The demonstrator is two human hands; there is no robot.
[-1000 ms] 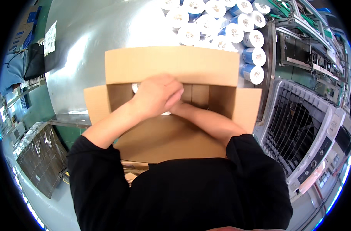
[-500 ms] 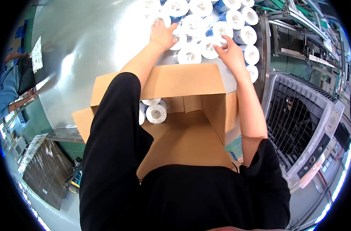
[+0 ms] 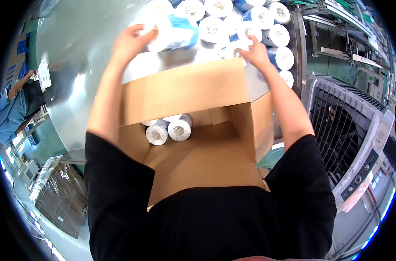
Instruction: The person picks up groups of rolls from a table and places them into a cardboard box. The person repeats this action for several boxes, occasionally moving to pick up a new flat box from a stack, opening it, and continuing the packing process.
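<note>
My left hand (image 3: 133, 41) grips the end of a white paper roll (image 3: 178, 34) with a blue wrapper, tilted so that its side shows above the steel table. Motion smears this hand and roll a little. On the right, my right hand (image 3: 256, 55) has its thumb and fingers closed at the end of another paper roll (image 3: 232, 50), partly hidden and blurred. Between my forearms an open cardboard box (image 3: 185, 91) lies in front of my body. Several wrapped rolls (image 3: 179, 129) stand in its far left corner.
More paper rolls (image 3: 213, 29) crowd the far part of the steel table (image 3: 93, 69). To the right stand a grey air cooler (image 3: 341, 130) and a metal frame (image 3: 337, 43). At the far left is another person (image 3: 16, 108); wrapped flat cardboard (image 3: 58, 198) sits lower left.
My left hand has moved left, pulling a roll out of the group and tilting it. My right hand has shifted slightly upward at its roll. More rolls inside the box are visible.
</note>
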